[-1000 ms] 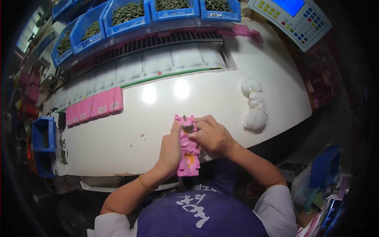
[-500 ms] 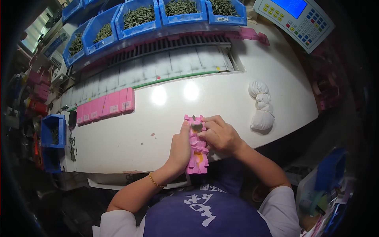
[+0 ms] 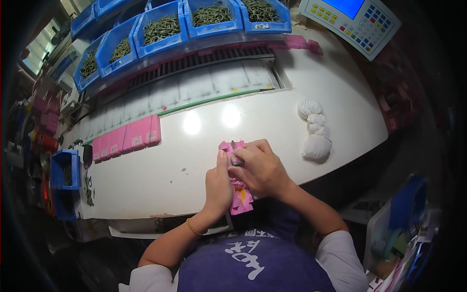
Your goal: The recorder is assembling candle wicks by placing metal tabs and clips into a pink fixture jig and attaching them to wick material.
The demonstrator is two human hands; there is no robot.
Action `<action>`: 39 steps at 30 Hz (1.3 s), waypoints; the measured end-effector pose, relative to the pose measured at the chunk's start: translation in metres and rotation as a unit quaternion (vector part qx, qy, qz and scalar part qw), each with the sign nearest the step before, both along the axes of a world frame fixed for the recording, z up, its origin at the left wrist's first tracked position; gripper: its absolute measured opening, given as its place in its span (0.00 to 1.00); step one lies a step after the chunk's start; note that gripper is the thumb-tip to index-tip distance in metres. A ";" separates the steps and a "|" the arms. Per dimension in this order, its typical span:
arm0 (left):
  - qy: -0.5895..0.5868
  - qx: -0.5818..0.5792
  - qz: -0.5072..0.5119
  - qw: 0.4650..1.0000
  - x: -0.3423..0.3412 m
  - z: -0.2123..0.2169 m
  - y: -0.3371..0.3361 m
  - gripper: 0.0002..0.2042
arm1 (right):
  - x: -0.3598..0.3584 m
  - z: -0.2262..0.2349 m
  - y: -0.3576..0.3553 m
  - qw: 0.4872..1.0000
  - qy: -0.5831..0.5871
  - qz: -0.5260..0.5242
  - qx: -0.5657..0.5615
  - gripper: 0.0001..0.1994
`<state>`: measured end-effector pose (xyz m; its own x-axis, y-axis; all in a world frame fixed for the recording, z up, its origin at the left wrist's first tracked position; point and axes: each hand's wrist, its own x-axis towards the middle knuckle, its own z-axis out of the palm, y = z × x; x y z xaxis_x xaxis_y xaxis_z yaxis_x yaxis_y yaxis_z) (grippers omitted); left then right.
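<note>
A pink plastic block [image 3: 240,198], long and notched, lies on the white table [image 3: 160,170] near its front edge. My left hand [image 3: 217,187] presses on the block's left side, fingers wrapped over it. Over the block's far end, my right hand [image 3: 260,168] pinches a small grey metal piece [image 3: 236,158] against the pink surface. Much of the block is hidden under both hands.
A row of flat pink pieces [image 3: 127,137] lies at the table's left. A knotted white cloth [image 3: 315,130] sits at the right. Blue bins [image 3: 170,27] of dark green parts line the back above a slotted rail. A keypad panel [image 3: 357,19] stands at the back right.
Both hands stay on the pink block; the view has shifted slightly, and my right hand's fingers have worked a little on the grey piece at the block's far end.
</note>
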<state>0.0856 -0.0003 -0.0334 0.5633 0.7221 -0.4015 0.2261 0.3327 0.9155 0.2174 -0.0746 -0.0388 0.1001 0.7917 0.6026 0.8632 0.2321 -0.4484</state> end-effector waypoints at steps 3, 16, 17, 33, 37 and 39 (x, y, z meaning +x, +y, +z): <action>-0.003 0.077 -0.007 0.997 0.001 0.004 -0.004 0.35 | -0.005 -0.005 -0.001 0.999 -0.040 -0.023 0.010 0.22; -0.033 0.072 -0.006 0.997 -0.001 -0.007 -0.017 0.30 | 0.006 -0.005 0.009 0.994 -0.006 -0.103 0.048 0.14; -0.034 0.072 -0.007 0.997 0.000 -0.007 -0.015 0.30 | 0.008 -0.002 0.009 0.991 0.051 -0.100 0.069 0.12; -0.087 -0.265 0.010 0.960 -0.002 0.004 0.023 0.28 | 0.103 0.009 -0.054 0.846 -0.012 -0.492 -0.207 0.21; -0.063 -0.296 0.002 0.953 -0.002 0.003 0.030 0.27 | 0.096 0.030 -0.065 0.946 -0.049 -0.297 -0.121 0.25; -0.062 -0.294 0.002 0.954 -0.003 0.002 0.032 0.27 | 0.068 0.042 -0.061 0.980 -0.111 -0.165 0.015 0.27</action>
